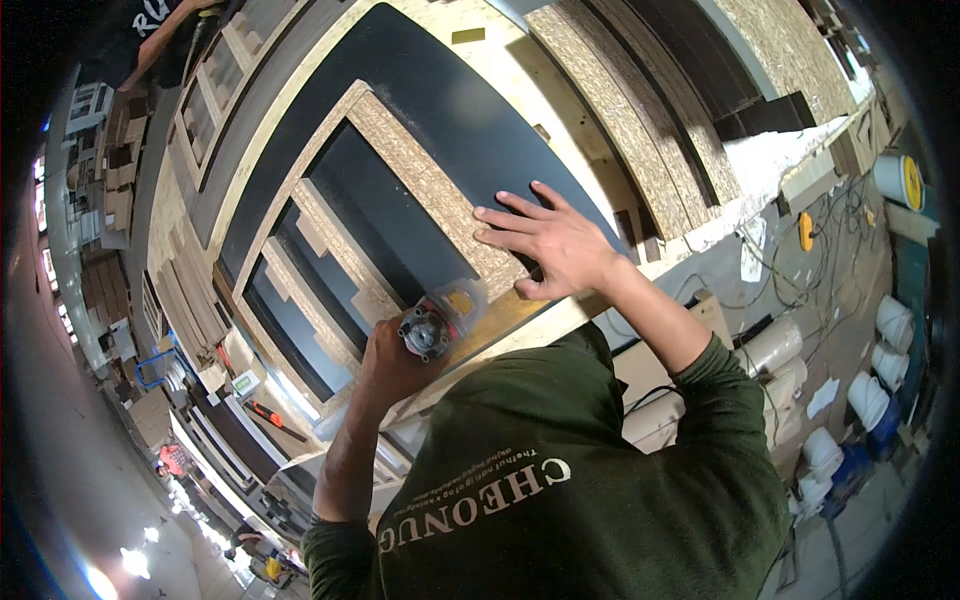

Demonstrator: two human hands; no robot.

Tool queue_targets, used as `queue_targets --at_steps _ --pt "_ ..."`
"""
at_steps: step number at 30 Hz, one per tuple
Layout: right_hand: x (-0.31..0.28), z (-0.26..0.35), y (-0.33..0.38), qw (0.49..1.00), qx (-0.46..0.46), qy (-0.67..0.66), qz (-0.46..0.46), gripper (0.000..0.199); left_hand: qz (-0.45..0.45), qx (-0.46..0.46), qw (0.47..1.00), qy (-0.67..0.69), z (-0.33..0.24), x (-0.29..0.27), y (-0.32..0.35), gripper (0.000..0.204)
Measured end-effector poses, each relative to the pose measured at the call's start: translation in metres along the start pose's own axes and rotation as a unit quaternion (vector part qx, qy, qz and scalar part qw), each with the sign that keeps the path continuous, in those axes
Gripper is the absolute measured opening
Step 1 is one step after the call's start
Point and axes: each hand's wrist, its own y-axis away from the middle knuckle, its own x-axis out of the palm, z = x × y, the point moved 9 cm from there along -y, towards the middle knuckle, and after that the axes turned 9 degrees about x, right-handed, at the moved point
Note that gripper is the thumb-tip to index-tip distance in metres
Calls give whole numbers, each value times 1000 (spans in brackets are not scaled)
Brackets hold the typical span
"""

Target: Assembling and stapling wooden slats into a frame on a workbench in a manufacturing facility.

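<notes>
My left hand is wrapped around a nail gun, seen mostly from its round, bolted metal end. Its tip is hidden from above. The tool is over the near edge of a chipboard frame, beside the corner. My right hand lies with fingers spread on the frame's right-hand strip and the dark panel beneath it. Inside the frame, chipboard crosspieces run lengthwise, with small wooden blocks along them.
Chipboard strips are stacked at the right. An orange utility knife lies at the left. Cables trail over the floor near white buckets. At the upper left, another person's arm reaches over a second wooden frame.
</notes>
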Motion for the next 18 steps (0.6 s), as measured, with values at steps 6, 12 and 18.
queue_targets --at_steps 6,12,18 --pt "1 -4 1 1000 6 -11 2 72 29 -14 999 -12 -2 5 -9 27" --pt "4 -5 1 1000 7 1 7 73 41 -34 999 12 5 11 -11 24" --pt "3 -5 2 1000 7 -7 0 75 19 -20 999 -18 3 10 -12 21"
